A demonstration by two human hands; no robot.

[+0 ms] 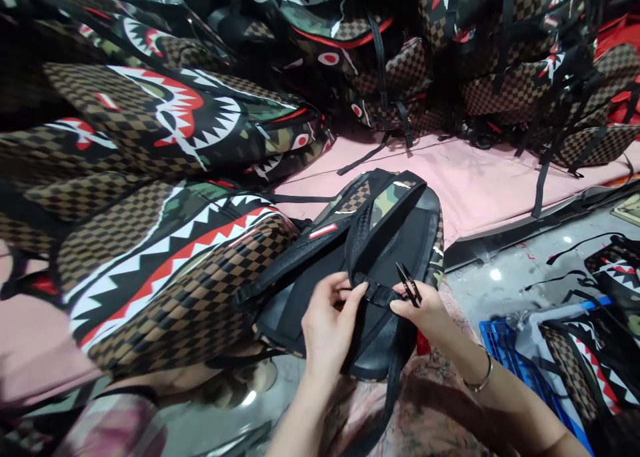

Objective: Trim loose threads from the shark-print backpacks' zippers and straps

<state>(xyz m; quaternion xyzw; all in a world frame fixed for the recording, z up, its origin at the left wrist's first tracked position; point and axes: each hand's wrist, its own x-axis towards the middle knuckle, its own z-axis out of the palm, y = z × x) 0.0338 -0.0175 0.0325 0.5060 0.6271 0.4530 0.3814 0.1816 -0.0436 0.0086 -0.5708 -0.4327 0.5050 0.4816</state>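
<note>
A black backpack [310, 310] with checkered and camouflage trim lies back side up in front of me. Its padded shoulder strap [395, 220] runs down to a black buckle [379, 293]. My left hand [333, 317] pinches the strap end at the left of this buckle. At its right side, my right hand [425, 310] grips the webbing between thumb and fingers. Small dark thread snips [409, 284] also sit in the right hand, with the points upward. A loose webbing tail [393, 384] hangs below the bag.
Checkered backpacks with shark-mouth prints [170, 270] are piled at the left. More bags [515, 77] stand along the back of the pink table [480, 184]. On the floor at right, a blue crate [505, 344] holds bags. Another person's plaid sleeve [117, 424] shows at lower left.
</note>
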